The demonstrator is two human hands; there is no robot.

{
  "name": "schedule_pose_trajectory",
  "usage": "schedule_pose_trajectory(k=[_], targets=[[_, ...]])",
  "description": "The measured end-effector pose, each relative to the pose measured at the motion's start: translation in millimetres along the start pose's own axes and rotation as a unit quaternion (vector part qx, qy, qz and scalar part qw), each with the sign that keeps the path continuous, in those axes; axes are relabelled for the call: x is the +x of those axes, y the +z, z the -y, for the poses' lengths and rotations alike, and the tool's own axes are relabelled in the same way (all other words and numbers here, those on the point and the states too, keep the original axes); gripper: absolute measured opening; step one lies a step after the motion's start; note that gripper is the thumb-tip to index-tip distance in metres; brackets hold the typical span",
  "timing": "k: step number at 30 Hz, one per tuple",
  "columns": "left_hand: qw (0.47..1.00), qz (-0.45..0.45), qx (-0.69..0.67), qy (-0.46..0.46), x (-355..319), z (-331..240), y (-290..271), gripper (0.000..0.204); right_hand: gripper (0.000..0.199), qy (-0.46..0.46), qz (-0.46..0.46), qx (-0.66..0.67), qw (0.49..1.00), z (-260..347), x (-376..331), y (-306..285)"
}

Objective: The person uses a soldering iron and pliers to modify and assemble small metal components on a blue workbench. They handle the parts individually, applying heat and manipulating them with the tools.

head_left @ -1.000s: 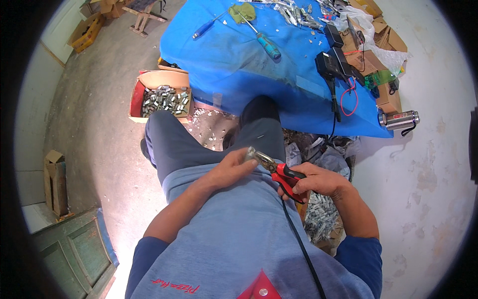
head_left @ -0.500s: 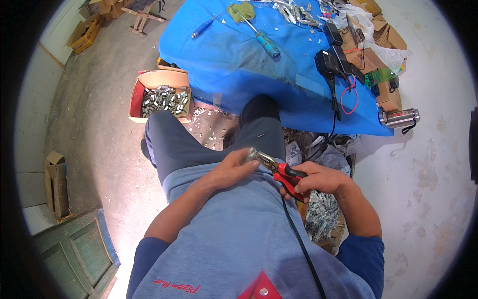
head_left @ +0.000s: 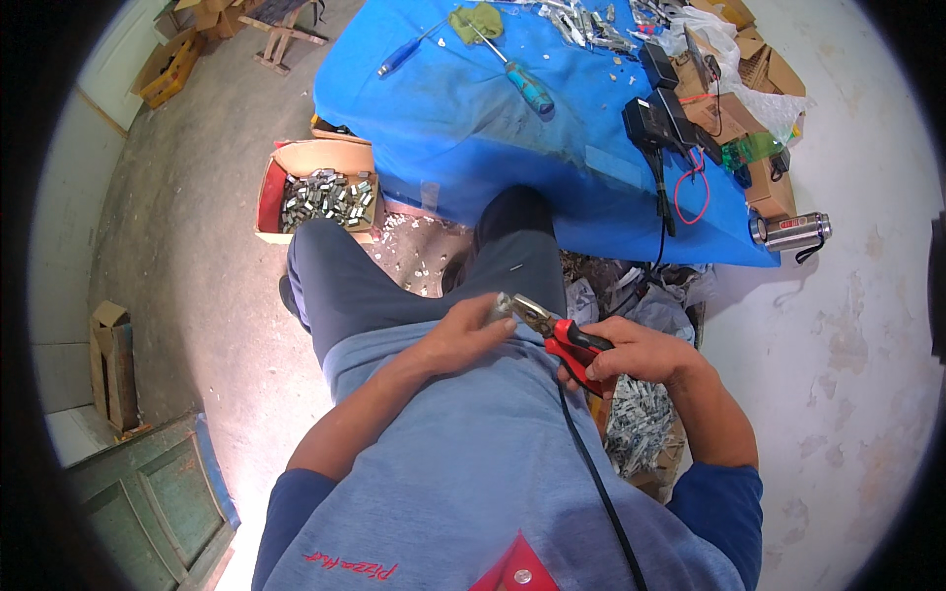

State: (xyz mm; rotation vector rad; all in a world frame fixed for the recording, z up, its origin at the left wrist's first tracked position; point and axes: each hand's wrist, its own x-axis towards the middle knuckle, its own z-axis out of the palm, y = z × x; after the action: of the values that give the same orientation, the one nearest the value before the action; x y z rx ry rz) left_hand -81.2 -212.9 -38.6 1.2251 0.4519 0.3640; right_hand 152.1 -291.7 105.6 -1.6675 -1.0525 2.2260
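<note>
Over the seated person's lap, the left hand pinches a small part between thumb and fingers, while the right hand, apart from it, grips red-and-black pliers with their nose right by the part's exposed end; whether they touch cannot be told. The step in hand seems to be working that end with the pliers, so the next move calls for a steady pinch and well-aligned tips. The part looks stubby and pale silvery-grey, mostly hidden by the fingers.
</note>
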Motion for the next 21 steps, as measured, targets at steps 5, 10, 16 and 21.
schedule_pose_trajectory(k=[5, 10, 16, 21], targets=[[0.999, 0.0, -0.023, -0.025, -1, -3, 0, 0.036, 0.031, -0.006, -0.014, 0.004, 1.0, 3, -4, 5], [1.0, 0.006, -0.005, -0.024, -3, -12, 1, 0.034, 0.036, 0.005, -0.011, -0.053, 0.999, 0, 1, 2], [1.0, -0.001, -0.021, -0.016, -1, -5, 2, 0.033, 0.037, 0.0, -0.021, -0.043, 0.999, 1, 5, 3], [1.0, 0.01, -0.022, -0.005, 0, -8, 3, 0.033, 0.033, -0.021, -0.009, -0.006, 1.0, 2, 6, 5]])
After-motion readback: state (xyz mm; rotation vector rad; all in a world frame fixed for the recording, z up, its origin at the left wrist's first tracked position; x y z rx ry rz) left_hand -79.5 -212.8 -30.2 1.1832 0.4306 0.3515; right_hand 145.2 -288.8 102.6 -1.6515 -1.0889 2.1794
